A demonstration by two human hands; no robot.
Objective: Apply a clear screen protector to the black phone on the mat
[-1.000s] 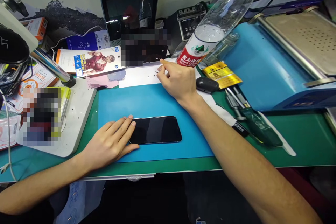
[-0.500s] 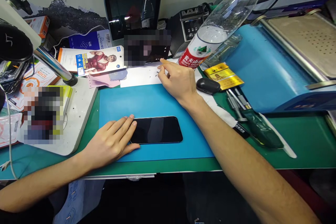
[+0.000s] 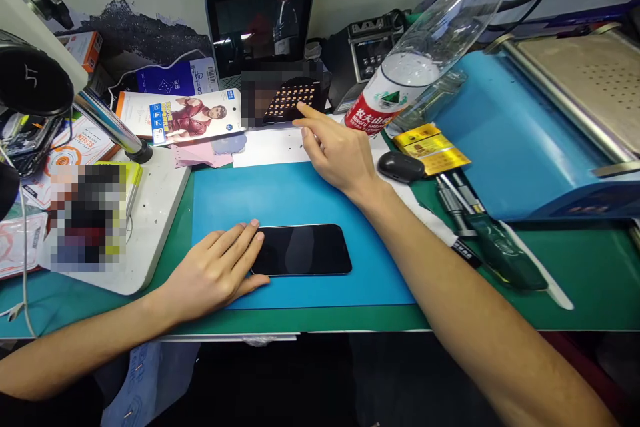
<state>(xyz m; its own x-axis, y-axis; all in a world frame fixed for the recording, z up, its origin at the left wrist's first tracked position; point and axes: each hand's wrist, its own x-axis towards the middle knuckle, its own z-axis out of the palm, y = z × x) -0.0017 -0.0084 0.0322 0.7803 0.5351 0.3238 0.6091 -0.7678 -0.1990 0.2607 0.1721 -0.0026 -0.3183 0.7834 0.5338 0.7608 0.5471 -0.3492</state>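
Note:
A black phone lies face up on the blue mat. My left hand rests flat on the mat with its fingers stretched out, fingertips on the phone's left end. My right hand reaches to the back of the mat, its index finger pointing at and touching a small black tray with rows of orange dots; its other fingers are curled and hold nothing I can see. White paper lies under that hand.
A clear water bottle with a red label leans right of my right hand. A black earbud case, yellow packets and dark tools lie to the right, beside a blue machine. A tablet stands behind; boxes and a lamp base sit left.
My right index finger has moved a little up and left onto the black tray with orange dots. The left hand and phone have stayed put.

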